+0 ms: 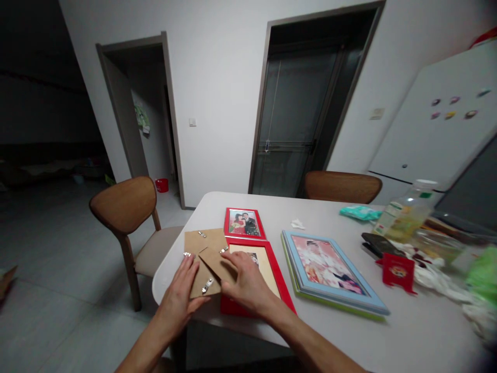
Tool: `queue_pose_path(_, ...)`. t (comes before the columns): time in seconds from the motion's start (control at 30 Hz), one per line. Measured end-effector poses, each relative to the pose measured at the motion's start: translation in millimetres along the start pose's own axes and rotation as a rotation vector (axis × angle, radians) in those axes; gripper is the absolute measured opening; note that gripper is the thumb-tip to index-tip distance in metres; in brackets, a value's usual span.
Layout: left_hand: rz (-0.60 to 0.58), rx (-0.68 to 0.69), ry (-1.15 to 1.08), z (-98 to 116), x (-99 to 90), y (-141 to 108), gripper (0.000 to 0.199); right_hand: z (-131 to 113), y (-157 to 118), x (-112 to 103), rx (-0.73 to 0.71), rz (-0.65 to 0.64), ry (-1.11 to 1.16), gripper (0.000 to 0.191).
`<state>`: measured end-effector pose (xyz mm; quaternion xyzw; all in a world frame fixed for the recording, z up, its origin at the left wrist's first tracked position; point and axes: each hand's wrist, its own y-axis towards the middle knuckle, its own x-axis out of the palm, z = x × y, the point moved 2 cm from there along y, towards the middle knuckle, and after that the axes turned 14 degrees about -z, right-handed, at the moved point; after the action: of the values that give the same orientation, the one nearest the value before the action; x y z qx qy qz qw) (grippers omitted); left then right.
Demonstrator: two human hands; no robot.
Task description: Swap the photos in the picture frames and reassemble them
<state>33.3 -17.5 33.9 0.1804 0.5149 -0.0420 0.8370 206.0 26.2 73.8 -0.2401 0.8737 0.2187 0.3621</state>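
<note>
A brown backing board [200, 238] with small metal clips lies at the table's left edge. My left hand [181, 289] rests on its lower left side, fingers apart. A brown flap [217, 263] is raised at an angle over the board, and my right hand [244, 280] pinches its right side between thumb and fingers. Under and beside my right hand lies a large red frame [277, 269] with a cream mat, partly covered. Behind it is a smaller red frame [244, 224] with a photo of two people.
Blue and green frames [334, 269] are stacked right of centre. Farther right are a bottle [406, 212], a teal packet [360, 212], a red item [398, 272], a black object and crumpled tissues. Wooden chairs [128, 207] stand left and behind the white table [272, 204].
</note>
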Motion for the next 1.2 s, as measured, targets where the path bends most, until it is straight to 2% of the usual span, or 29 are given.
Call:
queue_pose_path(0.13,-0.085,0.022,-0.165,31.3,25.2,22.9,0.06,28.8,-24.4,-23.9,0.116,0.022,0.003,0.046)
queue_pose_path(0.3,-0.244,0.036,-0.297,54.2,57.2,41.1,0.061,65.8,-50.5,-31.2,0.286,0.054,-0.013,0.042)
queue_pose_path(0.4,-0.321,0.027,-0.258,57.9,64.1,47.9,0.062,77.4,-55.5,-29.4,0.332,0.038,-0.081,0.042)
queue_pose_path(0.6,-0.404,0.041,-0.152,54.0,64.3,53.2,0.06,87.3,-53.6,-19.8,0.354,-0.031,-0.19,0.039)
queue_pose_path(0.7,-0.428,0.052,-0.115,54.0,63.6,54.0,0.053,91.6,-53.8,-11.8,0.33,-0.037,-0.227,0.037)
queue_pose_path(0.9,-0.425,0.018,-0.057,63.7,61.0,47.9,0.035,98.1,-60.0,0.3,0.227,0.049,-0.376,0.035)
queue_pose_path(1.03,-0.398,0.043,-0.055,65.2,62.3,35.0,0.039,92.1,-65.0,2.8,0.113,0.07,-0.434,0.027)
queue_pose_path(1.2,-0.393,0.06,-0.042,60.7,66.0,28.9,0.031,74.0,-63.7,6.6,-0.058,-0.088,-0.431,0.023)
